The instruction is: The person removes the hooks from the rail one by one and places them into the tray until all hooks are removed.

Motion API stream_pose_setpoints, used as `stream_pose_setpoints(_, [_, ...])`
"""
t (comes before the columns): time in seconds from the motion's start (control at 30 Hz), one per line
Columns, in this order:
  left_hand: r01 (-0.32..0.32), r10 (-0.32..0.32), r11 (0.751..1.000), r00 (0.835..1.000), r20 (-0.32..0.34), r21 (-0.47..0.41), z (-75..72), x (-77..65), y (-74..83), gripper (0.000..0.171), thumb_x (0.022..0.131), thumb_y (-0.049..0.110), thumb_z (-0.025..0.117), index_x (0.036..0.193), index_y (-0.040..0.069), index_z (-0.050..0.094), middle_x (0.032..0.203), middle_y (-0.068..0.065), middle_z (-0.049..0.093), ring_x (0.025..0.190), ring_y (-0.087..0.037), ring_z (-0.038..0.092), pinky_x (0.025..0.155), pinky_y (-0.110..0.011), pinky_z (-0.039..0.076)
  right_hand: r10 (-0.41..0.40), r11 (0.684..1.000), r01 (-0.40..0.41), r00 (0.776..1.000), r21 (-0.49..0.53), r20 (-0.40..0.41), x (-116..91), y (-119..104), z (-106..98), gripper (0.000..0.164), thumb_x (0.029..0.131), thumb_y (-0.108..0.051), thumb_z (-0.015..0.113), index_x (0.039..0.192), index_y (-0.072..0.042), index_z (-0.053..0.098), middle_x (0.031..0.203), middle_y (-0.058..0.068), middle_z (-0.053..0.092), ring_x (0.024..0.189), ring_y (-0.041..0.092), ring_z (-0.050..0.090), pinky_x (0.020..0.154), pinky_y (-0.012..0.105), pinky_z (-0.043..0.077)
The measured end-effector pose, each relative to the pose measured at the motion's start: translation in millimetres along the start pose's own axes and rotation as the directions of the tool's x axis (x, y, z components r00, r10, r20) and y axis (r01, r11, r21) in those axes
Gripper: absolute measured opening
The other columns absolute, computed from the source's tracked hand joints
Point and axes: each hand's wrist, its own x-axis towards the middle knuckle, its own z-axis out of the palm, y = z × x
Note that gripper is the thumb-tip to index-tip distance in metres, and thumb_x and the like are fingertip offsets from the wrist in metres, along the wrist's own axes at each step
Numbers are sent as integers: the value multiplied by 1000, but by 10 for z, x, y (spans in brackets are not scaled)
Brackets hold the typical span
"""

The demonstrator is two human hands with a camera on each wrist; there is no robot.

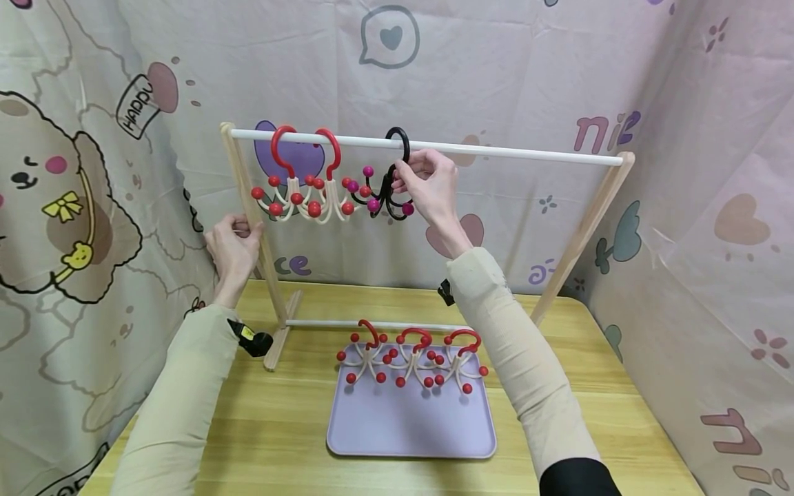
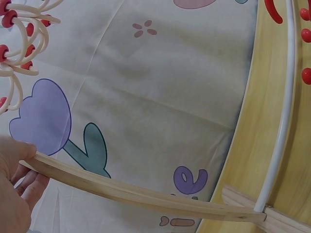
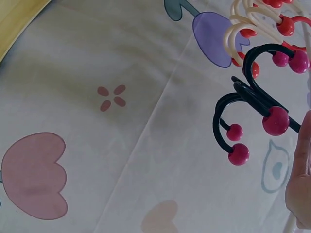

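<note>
My right hand (image 1: 431,182) pinches the stem of a black multi-arm hook hanger (image 1: 386,189) with magenta ball tips. Its curved top loops over the white rail (image 1: 496,150) of a wooden rack. In the right wrist view the black hanger's arms (image 3: 250,90) spread beside the hand (image 3: 299,179). My left hand (image 1: 234,248) grips the rack's left post (image 1: 268,265); the left wrist view has thumb and fingers around the post (image 2: 121,189). Two cream hangers with red hooks, a left one (image 1: 284,148) and a right one (image 1: 335,155), hang on the rail, left of the black one.
On the wooden table (image 1: 273,427) lies a lilac tray (image 1: 412,434). Three cream hangers with red hooks and ball tips, one of them in the middle (image 1: 412,358), rest on its far part. A lower white bar (image 1: 322,324) runs behind them. Patterned cloth (image 1: 527,69) surrounds the table.
</note>
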Motion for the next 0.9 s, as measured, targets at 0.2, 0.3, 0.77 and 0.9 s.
stream_pose_setpoints(0.2, [-2,2,1000,1000,-6,3,7,3,4,27,92,16,70,108,-5,70,101,-26,73,71,5,42,108,-45,39,-17,999,17,1000,26,-17,-18,-16,-35,6,90,6,65,94,10,61,88,40,67,55,9,67,59,30,60])
stream_pose_setpoints(0.3, [-2,2,1000,1000,-8,4,8,3,1,26,92,15,70,107,-5,70,101,-26,73,72,3,44,107,-45,39,-12,999,13,1000,37,-29,-37,-35,-60,4,90,6,65,92,7,61,87,39,67,56,11,68,60,31,60])
stream_pose_setpoints(0.77, [-4,4,1000,1000,-12,-6,1,-3,6,26,91,14,70,107,-7,70,100,-27,73,64,17,39,106,-45,41,7,999,-6,999,31,-45,-348,-18,-353,4,91,2,65,93,2,62,71,-6,71,60,9,70,63,32,61])
stream_pose_setpoints(0.9, [-1,1,1000,1000,-10,1,6,-3,9,26,92,15,70,108,-6,70,101,-26,73,69,11,41,107,-45,39,14,999,-13,999,30,-45,-479,53,-440,4,90,4,65,92,3,62,71,-8,71,60,8,70,61,31,61])
